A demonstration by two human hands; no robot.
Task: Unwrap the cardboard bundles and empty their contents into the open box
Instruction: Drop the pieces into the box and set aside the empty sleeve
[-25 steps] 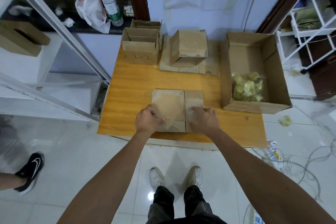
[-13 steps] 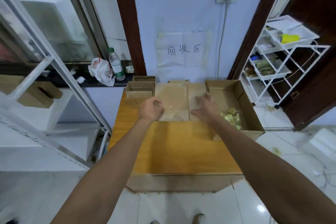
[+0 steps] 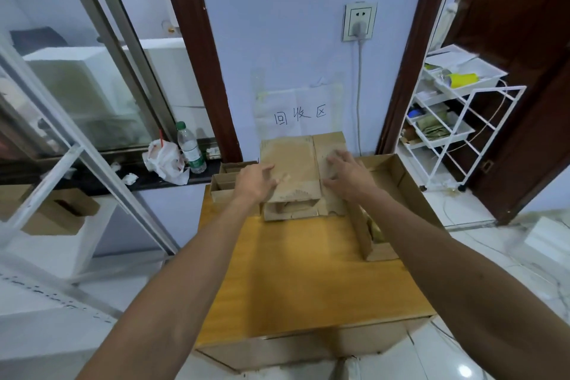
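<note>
A flattened cardboard sheet point(image 3: 293, 160) lies at the back of the wooden table point(image 3: 308, 274), on top of a folded cardboard bundle point(image 3: 290, 210). My left hand point(image 3: 255, 182) rests on the sheet's left part, with fingers and thumb on its top face. On the sheet's right part, my right hand point(image 3: 348, 176) presses with fingers spread. The open box point(image 3: 401, 177) stands to the right. My right forearm hides most of its inside, and only a bit of yellowish contents shows.
Small open cardboard boxes point(image 3: 226, 183) stand at the table's back left. A plastic bottle point(image 3: 189, 148) and a white bag point(image 3: 165, 160) sit on the dark ledge to the left. A white wire rack point(image 3: 450, 120) stands at the right. A glass partition is on the left.
Both hands carried the flattened cardboard from the table's near edge to the back, onto the stack. My view rose from the floor to the wall.
</note>
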